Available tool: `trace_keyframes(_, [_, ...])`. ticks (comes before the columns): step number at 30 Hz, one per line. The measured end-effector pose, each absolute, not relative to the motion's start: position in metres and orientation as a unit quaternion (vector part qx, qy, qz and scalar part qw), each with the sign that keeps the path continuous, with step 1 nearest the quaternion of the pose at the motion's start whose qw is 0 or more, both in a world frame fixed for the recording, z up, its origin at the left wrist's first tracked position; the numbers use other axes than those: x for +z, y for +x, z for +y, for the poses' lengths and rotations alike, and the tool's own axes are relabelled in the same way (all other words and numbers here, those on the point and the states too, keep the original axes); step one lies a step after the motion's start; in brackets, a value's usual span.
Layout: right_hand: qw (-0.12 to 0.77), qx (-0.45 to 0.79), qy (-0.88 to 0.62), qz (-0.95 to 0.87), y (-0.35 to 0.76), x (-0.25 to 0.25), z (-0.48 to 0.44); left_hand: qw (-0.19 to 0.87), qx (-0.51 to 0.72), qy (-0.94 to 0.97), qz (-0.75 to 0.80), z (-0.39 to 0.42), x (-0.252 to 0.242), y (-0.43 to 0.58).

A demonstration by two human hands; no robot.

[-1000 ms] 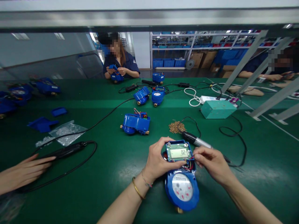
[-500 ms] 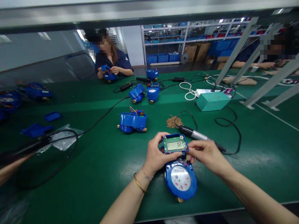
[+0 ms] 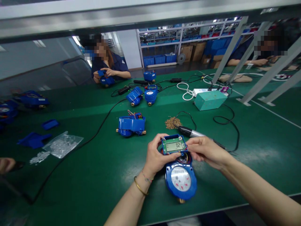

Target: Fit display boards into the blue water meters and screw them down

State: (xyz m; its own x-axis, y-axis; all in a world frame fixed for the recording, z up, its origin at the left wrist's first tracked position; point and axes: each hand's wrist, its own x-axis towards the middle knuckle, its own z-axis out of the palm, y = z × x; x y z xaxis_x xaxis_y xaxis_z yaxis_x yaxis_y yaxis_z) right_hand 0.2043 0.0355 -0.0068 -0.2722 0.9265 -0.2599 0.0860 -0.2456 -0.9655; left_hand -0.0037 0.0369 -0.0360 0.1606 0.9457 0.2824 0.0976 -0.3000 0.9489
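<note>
My left hand is closed around a small blue display housing, whose green board carries a lit LCD. The fingers of my right hand pinch at the housing's right edge, near thin wires. Just below lies a blue round meter with a white dial and a brass end, and coloured wires show between it and the housing. Beyond my hands are a pile of small brass screws and a black and silver electric screwdriver.
A blue meter sits left of the screws, two more behind it. Clear bag of small parts at left, teal box at right. Metal posts rise at right. Co-workers sit beyond; a person's hand shows far left.
The black tool and the other person's arm at the left have pulled back, uncovering the clear bag and loose parts. The view has shifted slightly; my hands still hold the housing.
</note>
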Motion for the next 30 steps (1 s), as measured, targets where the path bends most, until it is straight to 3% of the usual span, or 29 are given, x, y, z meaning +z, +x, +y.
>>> trace_keyframes(7, [0.385,0.559,-0.454,-0.577,0.203,-0.017,0.032,0.448,0.500,0.621,0.405,0.034,-0.035,-0.003])
trace_keyframes(21, [0.426,0.233,-0.387,-0.784,0.203,-0.033,0.013,0.424,0.482,0.659,0.391,0.035,-0.040,0.002])
trace_keyframes(30, [0.424,0.153,-0.341,-0.825,0.199,-0.035,0.009,0.419,0.448,0.704,0.358,0.031,-0.045,-0.009])
